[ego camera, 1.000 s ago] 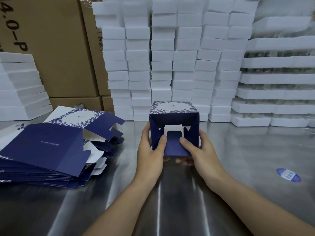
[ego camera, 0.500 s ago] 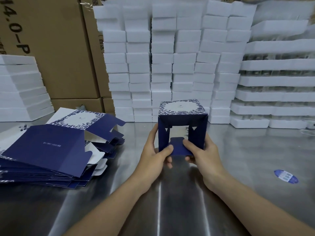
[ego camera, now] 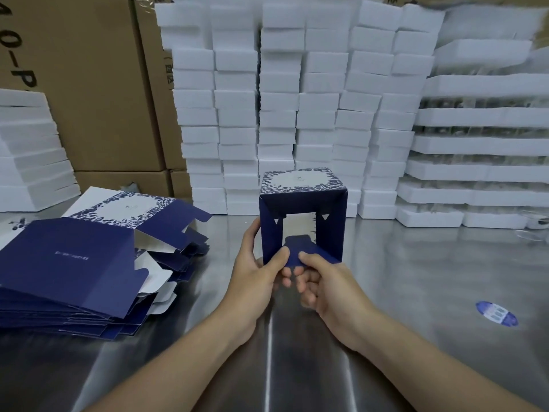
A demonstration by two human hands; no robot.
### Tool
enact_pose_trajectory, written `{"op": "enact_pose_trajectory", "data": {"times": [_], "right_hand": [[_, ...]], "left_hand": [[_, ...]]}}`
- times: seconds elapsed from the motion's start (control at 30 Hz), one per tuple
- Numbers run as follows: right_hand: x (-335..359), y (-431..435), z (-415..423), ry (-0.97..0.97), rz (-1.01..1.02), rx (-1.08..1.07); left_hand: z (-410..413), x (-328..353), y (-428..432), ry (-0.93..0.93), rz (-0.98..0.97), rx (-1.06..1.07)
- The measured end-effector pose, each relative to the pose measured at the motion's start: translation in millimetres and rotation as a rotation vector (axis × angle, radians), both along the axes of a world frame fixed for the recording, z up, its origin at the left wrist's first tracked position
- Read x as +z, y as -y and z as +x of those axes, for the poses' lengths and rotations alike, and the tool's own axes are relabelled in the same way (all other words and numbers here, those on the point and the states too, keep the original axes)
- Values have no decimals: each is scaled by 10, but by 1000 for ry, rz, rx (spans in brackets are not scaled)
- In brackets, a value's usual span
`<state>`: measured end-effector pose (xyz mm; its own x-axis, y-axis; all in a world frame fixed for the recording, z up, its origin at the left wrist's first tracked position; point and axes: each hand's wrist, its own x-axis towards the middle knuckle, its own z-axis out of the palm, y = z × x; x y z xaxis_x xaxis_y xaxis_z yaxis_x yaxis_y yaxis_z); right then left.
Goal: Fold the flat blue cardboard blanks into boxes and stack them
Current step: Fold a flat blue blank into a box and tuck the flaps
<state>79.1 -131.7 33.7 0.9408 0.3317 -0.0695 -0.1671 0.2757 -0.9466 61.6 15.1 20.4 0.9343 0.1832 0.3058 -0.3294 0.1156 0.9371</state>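
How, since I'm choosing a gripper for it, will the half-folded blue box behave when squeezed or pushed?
Probably light and easily racked: the box is thin card, open at its near end. Its bottom flap, pinched by the left hand and right hand, likely bends readily. On the shiny steel table it would probably slide rather than tip.

Item: one half-folded blue box [ego camera: 300, 181], open end toward the camera, at a steel table [ego camera: 416, 278] — left hand [ego camera: 255, 275] gripped its left side, right hand [ego camera: 332, 286] pinched the lower flap [ego camera: 300, 251]. Left: a pile of flat blue blanks [ego camera: 74, 263]. Behind stood stacked white foam blocks [ego camera: 297, 99] and brown cartons [ego camera: 89, 84].
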Motion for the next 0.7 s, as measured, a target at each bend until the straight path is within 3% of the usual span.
{"op": "enact_pose_trajectory", "data": {"times": [0.2, 0.33, 0.5, 0.7], "right_hand": [[-33, 3, 46, 44, 8, -118], [-28, 18, 55, 50, 10, -105], [-24, 19, 48, 104, -69, -49], [-52, 52, 85, 71, 25, -98]], "left_hand": [[37, 16, 31, -196, 27, 64], [5, 42, 56, -242, 149, 35], [-34, 80, 49, -237, 129, 36], [16, 78, -3, -288, 24, 79]]}}
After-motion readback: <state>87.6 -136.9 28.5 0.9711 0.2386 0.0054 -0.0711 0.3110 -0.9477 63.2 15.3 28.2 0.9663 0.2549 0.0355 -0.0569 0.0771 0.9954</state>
